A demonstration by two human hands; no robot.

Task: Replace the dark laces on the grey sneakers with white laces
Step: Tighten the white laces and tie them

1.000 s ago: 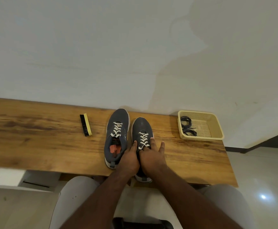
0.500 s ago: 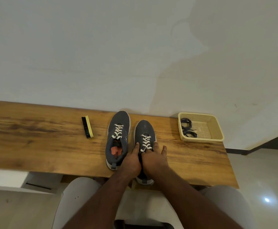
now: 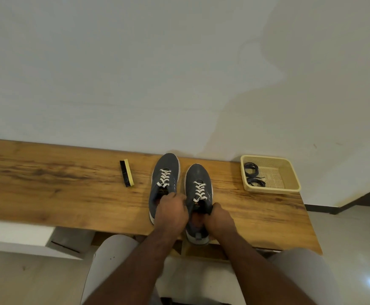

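Two grey sneakers stand side by side on the wooden bench (image 3: 58, 183), toes toward the wall. Both the left sneaker (image 3: 166, 164) and the right sneaker (image 3: 198, 175) carry white laces (image 3: 199, 191). My left hand (image 3: 173, 213) lies over the left sneaker's opening with its fingers curled on the collar. My right hand (image 3: 219, 219) grips the right side of the right sneaker's collar. The dark laces (image 3: 253, 176) lie coiled in a yellow basket (image 3: 272, 189) at the right.
A shoe brush (image 3: 126, 172) with a yellow back lies on its side left of the sneakers. The wall runs right behind the bench. The right sneaker's heel hangs over the bench's front edge, above my knees.
Both hands were together on the right sneaker's tongue. They have parted: the left hand went to the left sneaker's opening, the right hand to the right sneaker's side.
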